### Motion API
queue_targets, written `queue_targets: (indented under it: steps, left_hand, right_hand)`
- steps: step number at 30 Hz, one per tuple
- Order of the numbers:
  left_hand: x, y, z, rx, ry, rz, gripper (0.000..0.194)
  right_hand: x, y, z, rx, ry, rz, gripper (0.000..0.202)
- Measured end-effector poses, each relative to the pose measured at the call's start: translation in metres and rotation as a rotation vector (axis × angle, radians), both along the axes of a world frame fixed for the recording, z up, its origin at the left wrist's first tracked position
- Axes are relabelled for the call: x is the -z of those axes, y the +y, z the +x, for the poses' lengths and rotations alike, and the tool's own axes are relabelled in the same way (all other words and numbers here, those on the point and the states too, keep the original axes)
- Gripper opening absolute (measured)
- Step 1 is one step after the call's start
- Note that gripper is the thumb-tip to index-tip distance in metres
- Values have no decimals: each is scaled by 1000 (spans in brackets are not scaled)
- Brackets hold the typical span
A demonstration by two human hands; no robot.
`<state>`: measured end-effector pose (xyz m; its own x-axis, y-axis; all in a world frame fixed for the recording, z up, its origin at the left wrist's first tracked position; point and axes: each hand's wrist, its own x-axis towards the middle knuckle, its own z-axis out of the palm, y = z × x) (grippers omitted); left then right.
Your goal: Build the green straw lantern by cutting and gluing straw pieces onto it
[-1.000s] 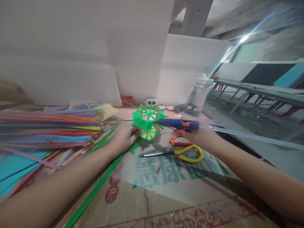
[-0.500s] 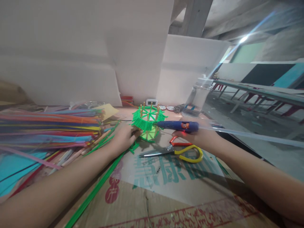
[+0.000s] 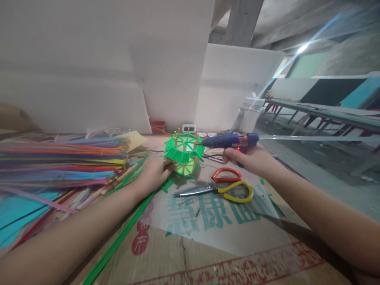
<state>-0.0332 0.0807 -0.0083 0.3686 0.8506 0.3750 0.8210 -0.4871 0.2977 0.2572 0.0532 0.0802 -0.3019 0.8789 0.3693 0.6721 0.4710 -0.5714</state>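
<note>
In the middle stands a small round model [image 3: 184,153] of green pipe cleaners, with a fringed upper tier, a lower disc and several short wooden pegs upright on top. My left hand [image 3: 156,173] is closed at its lower left side; its fingertips are partly hidden against the model. My right hand [image 3: 246,156] is wrapped round the handle of a blue hot glue gun [image 3: 231,140]. The gun's nozzle points left, at the right rim of the upper tier, and a clear glue stick [image 3: 311,138] trails from its back. A red light glows on the gun.
Scissors [image 3: 219,188] with red and yellow handles lie in front of the model. Bundles of coloured pipe cleaners [image 3: 74,158] cover the left side, and long green ones [image 3: 118,241] run toward me. A clear bottle [image 3: 249,114] and a small digital display [image 3: 189,128] stand behind.
My right hand has lifted the glue gun, so its nozzle sits higher, near the upper tier's top edge. The left hand stays at the model.
</note>
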Motion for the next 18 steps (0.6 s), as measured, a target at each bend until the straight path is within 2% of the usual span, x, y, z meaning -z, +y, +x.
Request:
queue_targets:
  steps: [3,5,7,13,18]
  left_hand:
    - [1,0,-1,-9,14,14,29]
    - [3,1,-2,7,-5,11,30]
    - [5,2,-2,42,-43,-2,31]
    - [11,7,-5,39,-53,2,34]
    - [13,8,-7,47,-64,31,27]
  right_hand:
    - [1,17,9,61,64,40,47]
    - [4,37,10,89,21,55,46]
    - [10,61,6,91,-49,-3,41]
    - [45,140,-12,182,-86,-92,33]
    - [71,170,-17,249,-189,-163,38]
